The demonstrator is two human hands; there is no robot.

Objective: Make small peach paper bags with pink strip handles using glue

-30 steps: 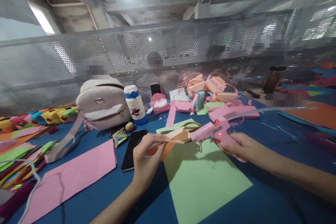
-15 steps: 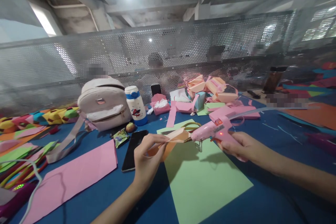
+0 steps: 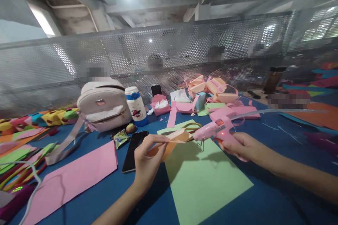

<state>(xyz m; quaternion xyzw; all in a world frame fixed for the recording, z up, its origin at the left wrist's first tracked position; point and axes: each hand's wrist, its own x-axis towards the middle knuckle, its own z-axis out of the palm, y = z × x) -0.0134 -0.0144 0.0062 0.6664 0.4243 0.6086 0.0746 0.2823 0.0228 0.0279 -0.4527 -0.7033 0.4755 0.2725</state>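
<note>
My left hand (image 3: 148,158) pinches a folded orange paper piece (image 3: 173,139) and holds it up above the blue table (image 3: 264,197). My right hand (image 3: 241,146) grips a pink hot glue gun (image 3: 215,132), whose nozzle touches the right end of the orange paper. A clear glue stick (image 3: 264,111) juts out behind the gun. Below both hands lies a light green paper sheet (image 3: 208,179). Scissors with yellow handles (image 3: 191,125) rest just behind the paper piece.
A black phone (image 3: 134,146) and a pink sheet (image 3: 71,177) lie to the left. Farther back stand a beige backpack (image 3: 102,107), a white bottle (image 3: 136,105) and a heap of pink paper crafts (image 3: 211,95). A perforated metal screen (image 3: 169,52) divides the table; people sit beyond it.
Almost nothing differs. The glue gun nozzle stays against the orange paper, and the view has shifted very slightly.
</note>
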